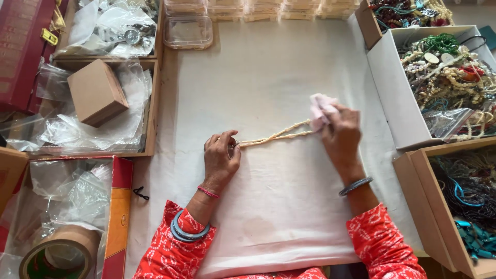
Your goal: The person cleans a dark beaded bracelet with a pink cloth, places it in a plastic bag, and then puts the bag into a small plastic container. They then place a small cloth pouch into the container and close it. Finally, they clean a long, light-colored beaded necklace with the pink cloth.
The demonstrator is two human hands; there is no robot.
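Head camera looks straight down on a work surface covered by a pale off-white cloth [268,77]. The left hand [221,155] rests on the cloth with its fingers curled in, pinching one end of a cream-coloured doubled strand of small beads [276,136]. The strand runs taut across the cloth, slanting slightly up toward the right hand [340,132]. That hand is closed around a crumpled pale pink piece of cloth [319,109], which wraps the far end of the strand, so the beads vanish inside the wad.

Each wrist wears bangles: a thin pink one and a stack of blue-grey ones on the left arm, a grey one on the right. Both sleeves are red with a white print.

Left of the hands, a small plain brown cardboard box [96,92] sits tilted on crinkled clear plastic bags inside a shallow wooden tray [151,108]. Lower left, a roll of brown packing tape [61,253] lies in a red-sided box among more clear bags. A small black hook-like clip [140,194] lies on the cloth near the left forearm. At the top, an empty clear plastic lidded container [188,32] stands beside a row of similar ones. To the right, a white cardboard box [393,93] holds a tangle of mixed bead necklaces, and a brown cardboard box [431,212] below it holds dark and turquoise strands.
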